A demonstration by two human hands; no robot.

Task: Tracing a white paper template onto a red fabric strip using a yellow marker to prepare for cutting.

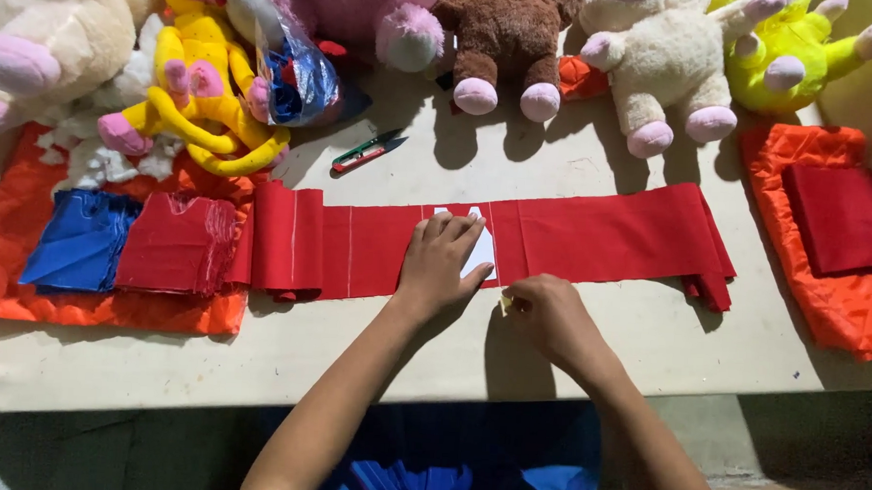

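Head view, looking down on a pale cream bench [588,350]; a long strip of red fabric [603,242] lies flat across its middle, running left to right, its left end folded over in layers and its right end doubled under.

Left hand [442,265]: fingers spread and pressed flat on a small white paper template [482,252], which lies on the red strip near its middle; palm rests on the strip's near edge.

Right hand [543,313]: fingers pressed together, pinching a small pale yellowish piece, perhaps chalk [505,301]; it sits at the strip's near edge, just beside the template's lower right corner; whether the piece touches the cloth, cannot tell.

Thin pale lines cross the red strip to the left of the template.

Left of the strip: a stack of cut red fabric pieces [176,243] and, beside it, a stack of cut blue fabric pieces [81,241]; both rest on an orange quilted cloth [22,296].

Behind the strip: small thread snips with red and green handles [367,152], lying apart from both hands.

Far edge of bench: a row of plush toys; a yellow long-armed one [203,78], a brown one [509,42], a cream one [660,59], a neon yellow-green one [788,50].

Right edge: a second orange quilted piece [835,302] with a folded red cloth [844,216] on top.
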